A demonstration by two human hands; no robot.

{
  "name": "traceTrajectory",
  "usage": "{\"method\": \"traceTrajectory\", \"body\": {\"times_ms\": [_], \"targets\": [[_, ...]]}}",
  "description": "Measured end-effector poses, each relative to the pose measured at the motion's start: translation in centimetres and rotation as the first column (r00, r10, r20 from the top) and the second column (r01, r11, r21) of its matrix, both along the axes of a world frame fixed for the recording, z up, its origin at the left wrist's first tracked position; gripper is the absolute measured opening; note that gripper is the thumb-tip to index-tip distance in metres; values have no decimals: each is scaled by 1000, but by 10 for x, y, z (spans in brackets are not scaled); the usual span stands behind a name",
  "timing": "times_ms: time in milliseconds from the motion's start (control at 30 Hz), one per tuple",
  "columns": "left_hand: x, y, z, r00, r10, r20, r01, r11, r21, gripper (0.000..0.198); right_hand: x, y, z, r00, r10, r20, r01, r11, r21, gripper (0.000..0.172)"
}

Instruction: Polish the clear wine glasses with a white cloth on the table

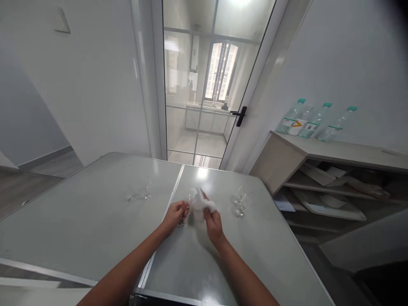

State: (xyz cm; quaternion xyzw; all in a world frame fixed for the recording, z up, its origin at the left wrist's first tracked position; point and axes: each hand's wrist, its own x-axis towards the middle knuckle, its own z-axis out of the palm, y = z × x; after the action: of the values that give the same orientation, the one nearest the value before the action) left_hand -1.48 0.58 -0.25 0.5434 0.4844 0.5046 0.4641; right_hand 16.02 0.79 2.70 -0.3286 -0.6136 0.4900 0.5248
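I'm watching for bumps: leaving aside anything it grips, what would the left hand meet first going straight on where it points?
Probably the white cloth held by the right hand, just ahead of the left hand. The cloth is blurred and depth is hard to judge, so it may miss.

Left hand: bare, rounded knuckles, fine detail too small to make out
Right hand: bare too, pretty much same build, bit blurry tbh
Left forearm: bare right to the frame edge, slim wrist, thicker further up
Right forearm: same deal, bare and tapered, smooth outline all along
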Motion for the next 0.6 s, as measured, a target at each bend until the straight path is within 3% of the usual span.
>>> {"method": "traceTrajectory", "body": {"times_ms": [67, 133, 200, 267, 333, 433, 500, 600], "targets": [[-3, -1, -3, 991, 38, -129, -33, 998, 44, 47, 0, -4, 5, 943, 70, 327, -172, 939, 298, 30], [-3, -4, -5, 981, 51, -188, -37, 996, 82, 35, -2, -6, 11, 847, -24, 531, -257, 857, 448, 30], [-2, -9, -5, 969, 64, -240, -36, 992, 117, 24, -4, -7, 15, 781, -151, 606, -227, 835, 502, 31], [-1, -14, -3, 951, 40, -306, 5, 989, 148, 20, -5, -5, 14, 764, -237, 600, -101, 875, 474, 24], [1, -18, 0, 907, -17, -420, 100, 979, 177, 19, -3, 1, 11, 822, -261, 506, 97, 940, 328, 12], [2, -20, 6, 831, -59, -553, 200, 960, 198, 19, 3, 15, 3, 920, -283, 272, 288, 957, 22, 35], [2, -19, 9, 844, -39, -535, 180, 960, 214, 22, 5, 24, -2, 961, -272, 43, 275, 936, -218, 42], [4, -18, 12, 884, -12, -467, 136, 963, 232, 26, 3, 32, -9, 919, -259, -298, 79, 860, -504, 45]]}}
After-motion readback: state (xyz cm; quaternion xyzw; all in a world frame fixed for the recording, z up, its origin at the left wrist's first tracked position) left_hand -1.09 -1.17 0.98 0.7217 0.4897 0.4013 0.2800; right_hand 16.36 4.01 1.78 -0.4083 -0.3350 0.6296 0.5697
